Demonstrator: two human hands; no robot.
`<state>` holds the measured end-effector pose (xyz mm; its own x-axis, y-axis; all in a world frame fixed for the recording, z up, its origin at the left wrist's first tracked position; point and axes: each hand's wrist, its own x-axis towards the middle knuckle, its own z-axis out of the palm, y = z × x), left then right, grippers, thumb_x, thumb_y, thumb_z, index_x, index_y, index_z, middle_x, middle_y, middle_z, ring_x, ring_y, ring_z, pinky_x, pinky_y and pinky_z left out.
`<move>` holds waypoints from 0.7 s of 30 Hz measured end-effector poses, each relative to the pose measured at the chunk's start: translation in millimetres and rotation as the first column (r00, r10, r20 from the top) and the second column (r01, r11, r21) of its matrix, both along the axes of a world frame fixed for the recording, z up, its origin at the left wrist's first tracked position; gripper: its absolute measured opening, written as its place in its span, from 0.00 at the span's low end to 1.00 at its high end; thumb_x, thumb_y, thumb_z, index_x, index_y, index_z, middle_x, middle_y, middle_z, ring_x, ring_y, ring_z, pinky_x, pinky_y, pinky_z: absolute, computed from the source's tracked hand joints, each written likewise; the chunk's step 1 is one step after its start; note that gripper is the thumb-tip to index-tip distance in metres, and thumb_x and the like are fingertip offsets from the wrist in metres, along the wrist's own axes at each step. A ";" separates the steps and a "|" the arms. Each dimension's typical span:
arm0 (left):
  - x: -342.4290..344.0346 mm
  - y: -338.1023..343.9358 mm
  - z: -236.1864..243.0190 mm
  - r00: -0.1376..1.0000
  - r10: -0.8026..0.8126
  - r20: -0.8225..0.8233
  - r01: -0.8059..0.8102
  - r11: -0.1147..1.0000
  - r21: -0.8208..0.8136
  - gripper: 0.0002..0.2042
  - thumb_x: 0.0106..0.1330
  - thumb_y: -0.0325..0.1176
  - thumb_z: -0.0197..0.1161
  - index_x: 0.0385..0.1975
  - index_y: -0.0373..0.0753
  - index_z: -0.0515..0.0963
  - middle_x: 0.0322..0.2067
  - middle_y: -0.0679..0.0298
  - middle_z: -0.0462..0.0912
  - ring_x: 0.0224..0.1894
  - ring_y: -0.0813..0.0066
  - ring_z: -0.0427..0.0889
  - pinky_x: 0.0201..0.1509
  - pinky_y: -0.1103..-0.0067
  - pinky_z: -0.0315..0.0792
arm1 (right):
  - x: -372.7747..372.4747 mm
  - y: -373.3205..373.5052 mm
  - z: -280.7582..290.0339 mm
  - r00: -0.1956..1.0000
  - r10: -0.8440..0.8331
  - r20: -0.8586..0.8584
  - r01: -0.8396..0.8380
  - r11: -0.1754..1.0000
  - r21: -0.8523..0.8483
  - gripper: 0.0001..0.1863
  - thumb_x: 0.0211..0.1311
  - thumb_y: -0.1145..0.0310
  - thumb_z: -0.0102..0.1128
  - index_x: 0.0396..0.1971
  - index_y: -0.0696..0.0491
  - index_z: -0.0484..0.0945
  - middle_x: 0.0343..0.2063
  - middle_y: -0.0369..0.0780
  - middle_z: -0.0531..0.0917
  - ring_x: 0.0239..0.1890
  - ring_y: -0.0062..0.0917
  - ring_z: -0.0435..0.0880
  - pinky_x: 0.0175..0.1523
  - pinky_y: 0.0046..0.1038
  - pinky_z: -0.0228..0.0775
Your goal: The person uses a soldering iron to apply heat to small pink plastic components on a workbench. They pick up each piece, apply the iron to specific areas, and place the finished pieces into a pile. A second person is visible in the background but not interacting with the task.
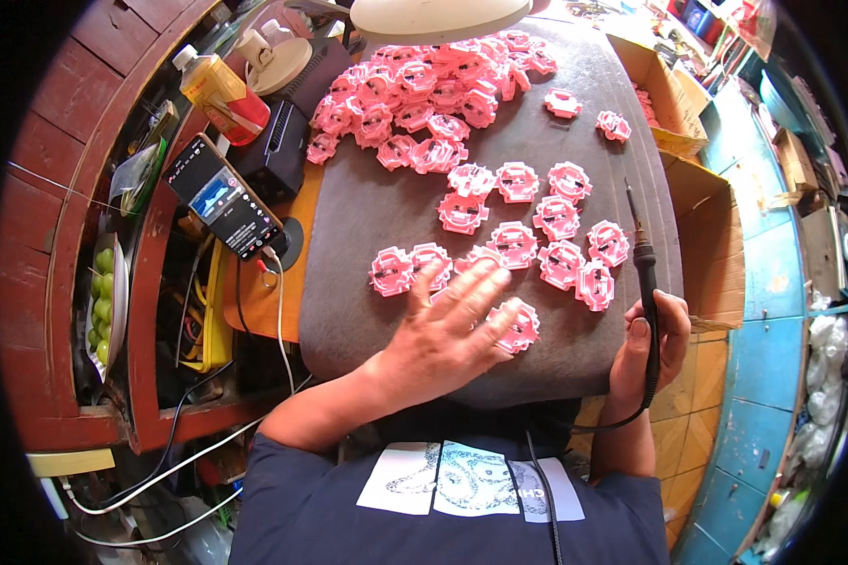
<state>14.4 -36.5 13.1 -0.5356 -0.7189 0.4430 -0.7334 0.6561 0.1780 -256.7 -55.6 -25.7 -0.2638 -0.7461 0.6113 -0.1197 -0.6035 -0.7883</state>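
Note:
My left hand [452, 311] lies over several pink plastic parts near the front of the dark work board, its fingers stretched out and apart. Under and beside the fingers, one pink part [518, 327] shows by the fingertips, and others are partly hidden by the hand. My right hand [655, 344], at the board's right edge, is closed round a soldering iron [644, 273] with a black handle. The iron points up and away, its thin metal tip apart from the parts. Nearest to it on the board is a pink part [595, 285] with a dark piece in its middle.
A large heap of pink parts [424, 89] fills the board's [367, 207] far left. A lamp head [438, 17] hangs above it. Cardboard boxes [707, 226] stand along the right side. To the left are a phone [222, 198] on a stand, a drink bottle [221, 94] and cables.

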 end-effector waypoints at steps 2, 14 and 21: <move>10.8 -1.0 3.3 0.992 0.052 -0.112 -0.058 0.997 -0.048 0.28 0.55 0.45 0.78 0.54 0.40 0.80 0.60 0.57 0.79 0.66 0.59 0.75 0.74 0.48 0.55 | -1.6 0.7 -0.7 1.000 0.004 -0.016 -0.004 1.000 0.001 0.20 0.69 0.70 0.67 0.56 0.62 0.76 0.46 0.42 0.76 0.40 0.21 0.79 0.46 0.23 0.74; 66.8 -13.7 4.6 0.982 0.184 -0.033 -0.181 0.981 0.070 0.36 0.66 0.61 0.67 0.63 0.37 0.77 0.65 0.49 0.74 0.68 0.47 0.71 0.72 0.54 0.60 | 0.1 -1.5 0.4 1.000 0.021 -0.001 -0.021 1.000 0.014 0.19 0.68 0.72 0.67 0.55 0.62 0.77 0.46 0.40 0.76 0.40 0.19 0.78 0.47 0.22 0.73; 82.2 4.3 -0.5 0.981 0.191 0.014 -0.191 0.968 0.164 0.34 0.67 0.60 0.66 0.64 0.39 0.77 0.65 0.50 0.74 0.71 0.48 0.69 0.73 0.54 0.58 | -1.4 0.2 0.8 1.000 0.017 -0.011 -0.016 0.999 0.035 0.19 0.67 0.75 0.67 0.56 0.62 0.77 0.46 0.39 0.75 0.40 0.18 0.77 0.48 0.21 0.72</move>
<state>96.7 -32.2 12.6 -0.3805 -0.8709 0.3111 -0.8420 0.4653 0.2729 -258.1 -55.4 -24.9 -0.2444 -0.7715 0.5874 -0.1192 -0.5773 -0.8078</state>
